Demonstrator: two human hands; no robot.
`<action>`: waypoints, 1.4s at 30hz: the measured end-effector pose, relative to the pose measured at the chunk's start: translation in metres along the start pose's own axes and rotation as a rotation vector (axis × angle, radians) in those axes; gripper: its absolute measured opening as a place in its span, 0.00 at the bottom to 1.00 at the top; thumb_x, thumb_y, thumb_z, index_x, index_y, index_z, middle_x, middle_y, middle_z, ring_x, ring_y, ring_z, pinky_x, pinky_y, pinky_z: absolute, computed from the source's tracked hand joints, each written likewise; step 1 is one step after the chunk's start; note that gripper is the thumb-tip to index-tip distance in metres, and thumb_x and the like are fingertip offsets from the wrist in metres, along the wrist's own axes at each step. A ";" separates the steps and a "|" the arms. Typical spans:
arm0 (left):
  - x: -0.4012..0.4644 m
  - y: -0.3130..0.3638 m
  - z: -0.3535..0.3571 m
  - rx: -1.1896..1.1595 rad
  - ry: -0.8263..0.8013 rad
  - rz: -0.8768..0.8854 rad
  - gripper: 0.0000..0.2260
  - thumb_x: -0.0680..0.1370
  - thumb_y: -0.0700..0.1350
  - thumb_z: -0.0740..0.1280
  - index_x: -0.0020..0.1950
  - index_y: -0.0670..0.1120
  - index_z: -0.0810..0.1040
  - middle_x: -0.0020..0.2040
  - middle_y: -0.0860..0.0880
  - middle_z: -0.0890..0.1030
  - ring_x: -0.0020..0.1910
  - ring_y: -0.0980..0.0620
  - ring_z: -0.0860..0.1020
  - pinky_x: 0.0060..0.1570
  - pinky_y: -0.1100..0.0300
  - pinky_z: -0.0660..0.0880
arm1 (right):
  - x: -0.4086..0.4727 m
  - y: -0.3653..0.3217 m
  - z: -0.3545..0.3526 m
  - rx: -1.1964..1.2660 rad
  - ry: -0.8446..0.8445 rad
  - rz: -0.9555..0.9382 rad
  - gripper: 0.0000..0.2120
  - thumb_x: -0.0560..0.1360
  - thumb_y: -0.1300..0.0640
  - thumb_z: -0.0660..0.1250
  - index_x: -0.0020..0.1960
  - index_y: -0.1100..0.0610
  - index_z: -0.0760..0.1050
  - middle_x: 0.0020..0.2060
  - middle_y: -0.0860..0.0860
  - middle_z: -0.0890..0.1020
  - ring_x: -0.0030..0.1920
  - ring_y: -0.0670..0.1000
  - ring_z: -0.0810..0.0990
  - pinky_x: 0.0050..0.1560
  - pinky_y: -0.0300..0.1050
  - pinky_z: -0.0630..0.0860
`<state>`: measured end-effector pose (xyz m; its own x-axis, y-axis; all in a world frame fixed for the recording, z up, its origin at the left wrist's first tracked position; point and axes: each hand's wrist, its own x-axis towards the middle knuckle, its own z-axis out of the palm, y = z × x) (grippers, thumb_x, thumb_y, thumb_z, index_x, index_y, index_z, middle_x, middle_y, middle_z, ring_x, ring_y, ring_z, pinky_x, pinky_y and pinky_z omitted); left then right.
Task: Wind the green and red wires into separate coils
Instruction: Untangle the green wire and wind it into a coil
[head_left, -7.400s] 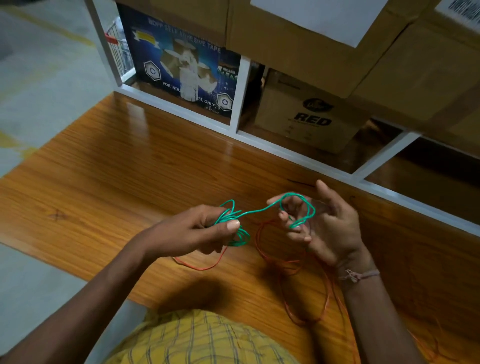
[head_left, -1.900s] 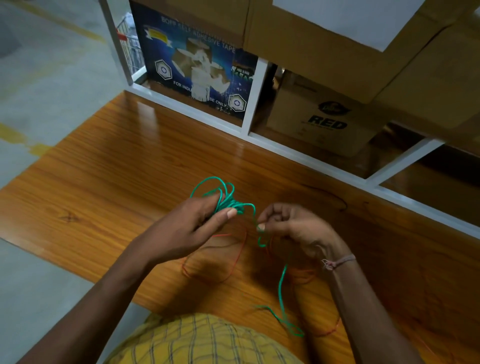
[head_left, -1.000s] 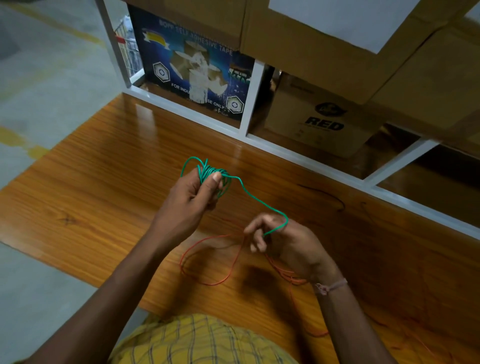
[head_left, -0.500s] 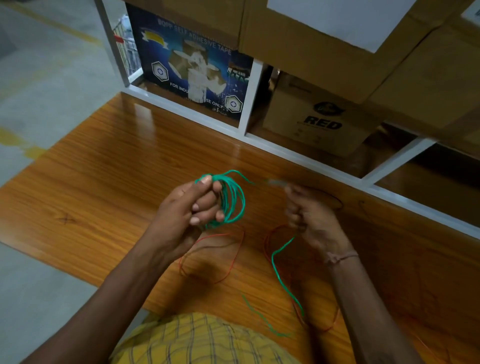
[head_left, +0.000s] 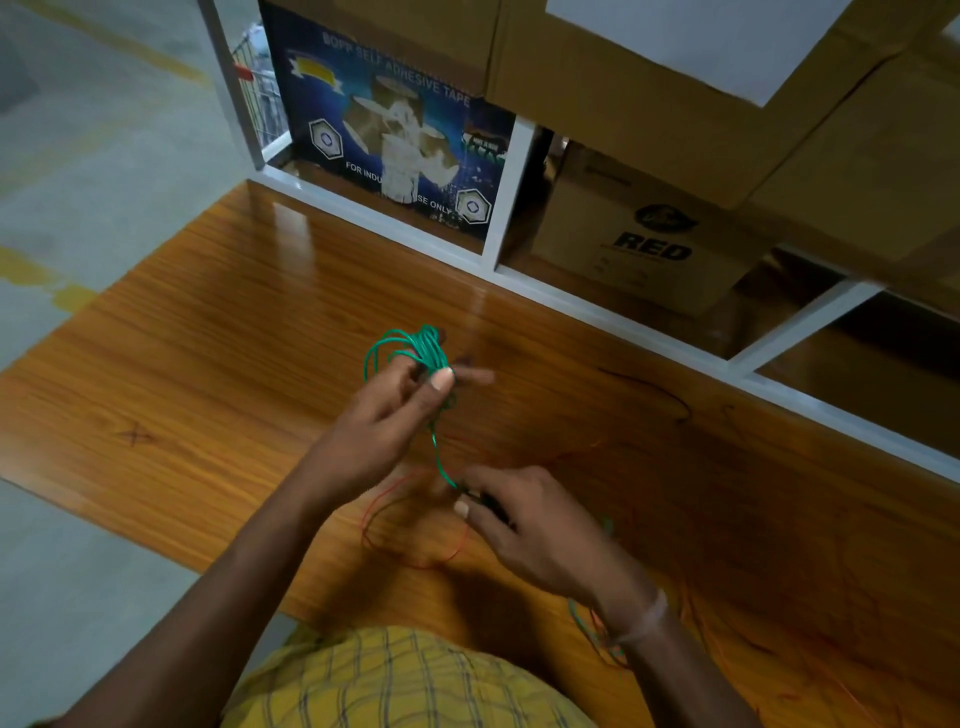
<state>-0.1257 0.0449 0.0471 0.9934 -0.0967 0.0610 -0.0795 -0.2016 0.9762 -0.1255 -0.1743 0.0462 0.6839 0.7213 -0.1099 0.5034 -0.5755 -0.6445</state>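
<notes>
A bundle of green wire (head_left: 415, 348) loops sticks up from my left hand (head_left: 384, 421), which pinches it between thumb and fingers above the wooden table (head_left: 208, 374). One green strand runs down from the bundle to my right hand (head_left: 524, 525), which grips it lower and nearer to me. More green wire trails under my right wrist. The thin red wire (head_left: 410, 545) lies loose on the table beneath both hands, one loop showing between them and more strands spreading right.
A white shelf frame (head_left: 519, 283) borders the table's far edge. Behind it stand a blue adhesive tape carton (head_left: 395, 130) and a brown box marked RED (head_left: 644, 244), with larger cartons stacked above. Grey floor lies to the left.
My right hand has swung from up beside the bundle down toward me, drawing a green strand taut. My left hand has turned, and the loops now stand above its fingers.
</notes>
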 end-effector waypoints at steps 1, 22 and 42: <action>-0.001 -0.004 0.002 0.164 -0.017 -0.006 0.22 0.87 0.60 0.56 0.68 0.47 0.80 0.64 0.50 0.83 0.68 0.54 0.78 0.71 0.53 0.72 | -0.002 -0.003 -0.008 -0.037 0.012 -0.017 0.08 0.82 0.49 0.63 0.49 0.51 0.76 0.36 0.44 0.77 0.40 0.52 0.79 0.41 0.54 0.74; -0.011 0.030 0.009 -0.964 0.000 0.024 0.19 0.88 0.42 0.52 0.73 0.32 0.70 0.41 0.47 0.76 0.41 0.49 0.80 0.64 0.55 0.76 | 0.033 0.040 -0.004 0.074 0.341 0.100 0.16 0.84 0.51 0.67 0.38 0.47 0.70 0.28 0.46 0.69 0.32 0.48 0.69 0.34 0.49 0.66; -0.011 -0.014 -0.005 0.598 -0.209 0.010 0.30 0.78 0.77 0.42 0.46 0.53 0.64 0.39 0.54 0.72 0.39 0.53 0.73 0.44 0.52 0.70 | 0.016 0.005 -0.088 0.037 0.410 -0.100 0.06 0.81 0.56 0.72 0.48 0.58 0.83 0.41 0.49 0.83 0.41 0.48 0.80 0.39 0.49 0.76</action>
<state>-0.1349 0.0535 0.0341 0.9602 -0.2774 -0.0318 -0.1806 -0.7039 0.6869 -0.0653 -0.1995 0.1074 0.7901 0.5552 0.2597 0.5635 -0.4913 -0.6642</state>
